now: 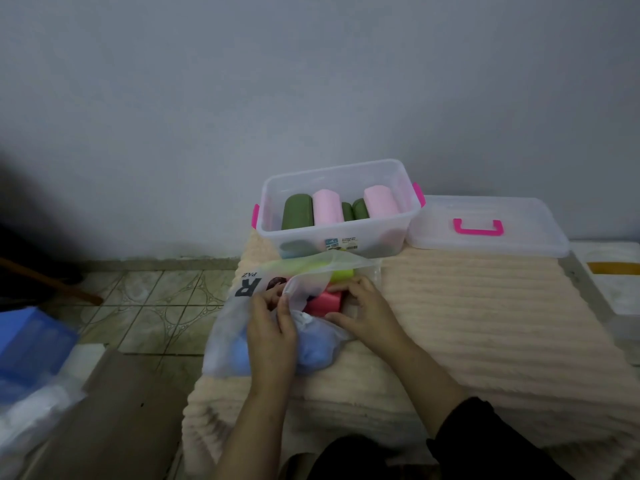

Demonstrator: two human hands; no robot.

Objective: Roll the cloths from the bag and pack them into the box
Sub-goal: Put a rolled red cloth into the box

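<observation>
A clear plastic box (401, 233) with pink latches stands at the back of a beige ribbed mat. Inside it lie rolled cloths, green (297, 212) and pale pink (327, 206). In front of it lies a translucent plastic bag (225, 344) with black lettering, holding a blue cloth (313, 355), a pink cloth (327, 299) and a yellow-green cloth (341, 274). My left hand (272, 336) pinches the bag's plastic at its opening. My right hand (363, 311) is at the bag's mouth, fingers curled round the pink cloth.
The box's clear lid (519, 233) with a pink handle lies to the right of the box. The beige mat (485, 323) spreads to the right. Tiled floor (156, 306), a blue crate (27, 341) and cardboard (114, 420) are on the left. A wall stands behind.
</observation>
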